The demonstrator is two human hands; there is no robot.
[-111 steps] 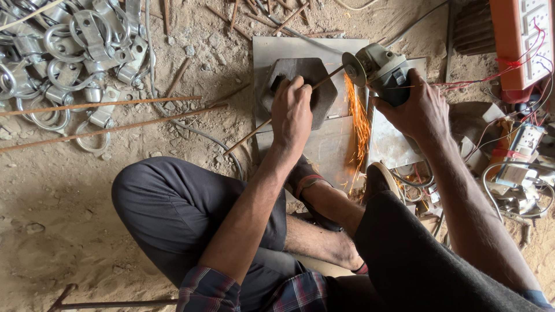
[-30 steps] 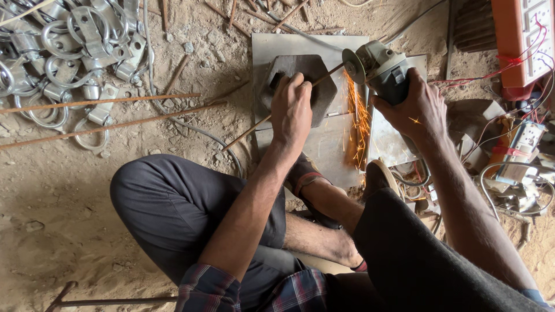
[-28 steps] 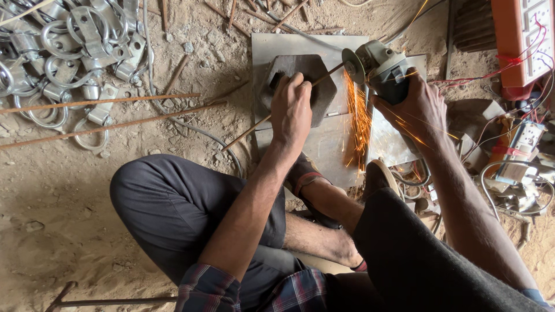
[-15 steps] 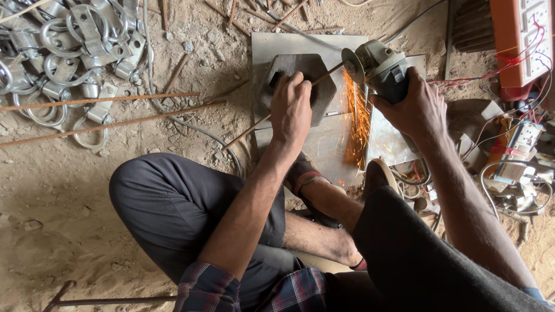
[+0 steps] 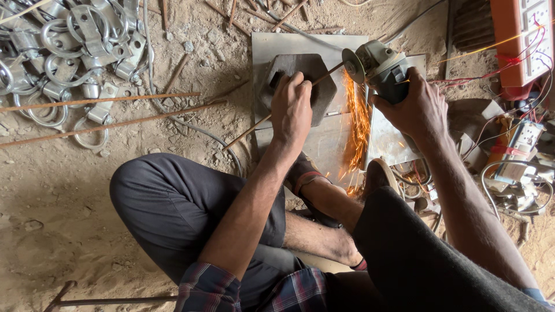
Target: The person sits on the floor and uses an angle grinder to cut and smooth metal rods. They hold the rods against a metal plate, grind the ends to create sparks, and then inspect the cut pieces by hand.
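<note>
At the far left, a heap of grey metal ring clamps (image 5: 63,52) lies loose on the sandy ground, with no box or tray around it. Two long rusty rods (image 5: 104,112) run from the left edge toward the middle, just below the heap. A grey cable (image 5: 191,124) curls over the dirt beside them.

In the middle a flat steel plate (image 5: 277,43) lies on the ground, and a dark hexagonal block (image 5: 324,95) sits on it. The left hand (image 5: 292,107) is closed, pressing a thin rod (image 5: 248,128) down across the block; the rod runs diagonally from lower left up to the right.

The rod's upper end meets the disc of an angle grinder (image 5: 376,63), and orange sparks (image 5: 358,121) stream down over the plate toward the person's bare foot (image 5: 324,199). The right hand (image 5: 419,110) is clenched around the grinder's body.

To the right, an orange switch box (image 5: 523,34) stands at the frame edge, red wires trailing from it. Below it a tangle of cables and small electrical parts (image 5: 514,173) lies in the open on the ground; whether any of it sits in a container, I cannot tell.
</note>
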